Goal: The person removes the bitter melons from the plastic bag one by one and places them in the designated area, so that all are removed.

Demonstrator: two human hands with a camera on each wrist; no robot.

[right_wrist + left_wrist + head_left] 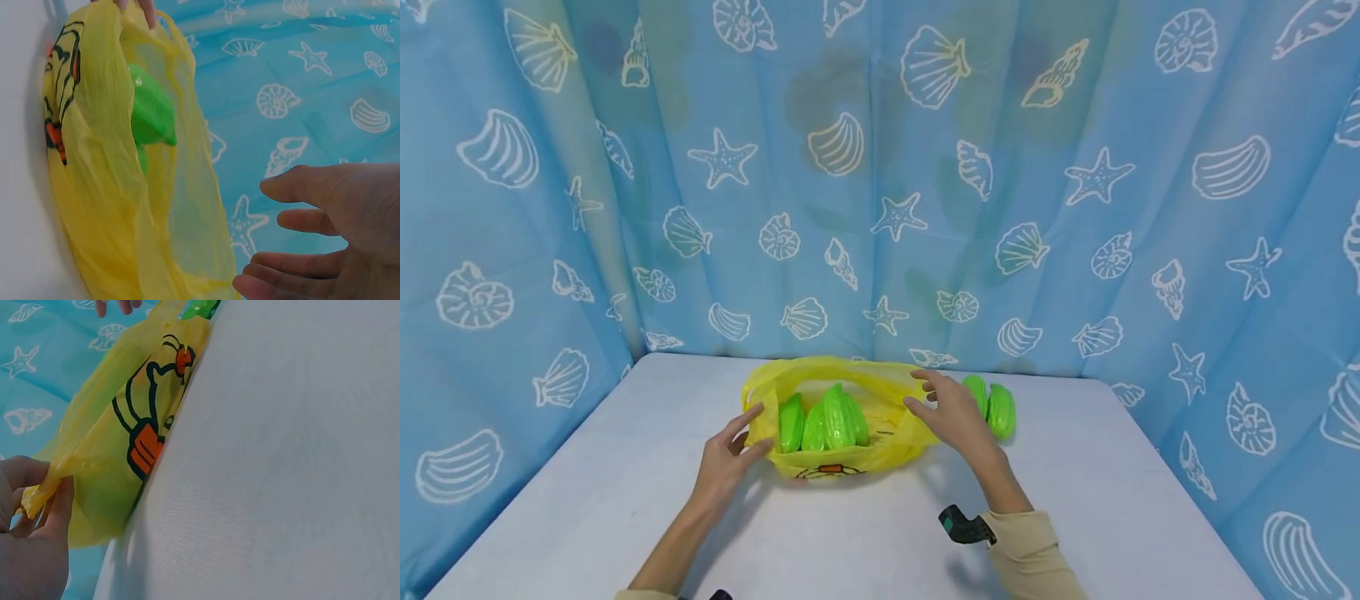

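A yellow plastic bag [895,425] with a printed cartoon lies on the table, its mouth spread wide. Inside it several bright green, ridged fruits [837,418], shaped like star fruit, are grouped toward the left. My left hand [727,458] pinches the bag's left edge between thumb and fingers, clearest in the left wrist view, where the bag's side [94,487] stretches away. At the bag's right edge is my right hand [953,410], fingers spread and slightly bent. The right wrist view shows nothing in that hand [337,231], beside the bag's rim [206,187].
Two more green fruits [1001,411] lie on the white table [1075,475] just right of the bag, one partly behind my right hand. A blue shell-print curtain [865,183] closes in the back and sides. A dark wrist strap [964,527] sits on my right sleeve.
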